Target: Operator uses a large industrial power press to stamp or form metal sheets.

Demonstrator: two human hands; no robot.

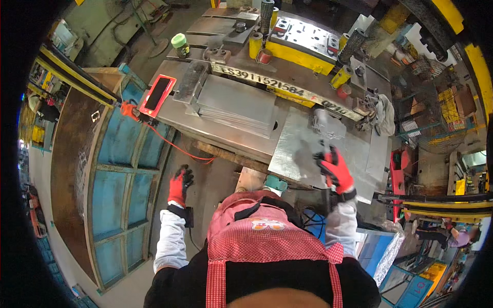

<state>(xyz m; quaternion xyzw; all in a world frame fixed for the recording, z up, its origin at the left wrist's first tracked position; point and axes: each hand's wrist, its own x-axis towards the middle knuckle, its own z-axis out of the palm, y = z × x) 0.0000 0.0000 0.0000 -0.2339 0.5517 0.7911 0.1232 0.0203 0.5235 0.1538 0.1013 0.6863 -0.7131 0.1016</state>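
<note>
My right hand [335,169], in a red glove with dark fingers, is closed round the handle of a roller, blurred by motion. Beyond the fingers, the roller's pale cylinder [321,119] is over a flat metal sheet [290,154] on the right of the machine bed. Shiny marks show on the metal beside it. My left hand [181,184], gloved alike, hangs in the air left of my apron, with its fingers apart and nothing visible in them. To the left of the flat sheet lies a stack of thin metal sheets [233,108].
A red-framed dark panel [157,96] lies at the bed's left corner, near a red cable [187,154]. Behind the sheets stand a steel bar and yellow posts [255,45]. A green-capped bottle [179,45] stands far left; a blue-panelled frame [110,200] is beside me. Someone is at far right.
</note>
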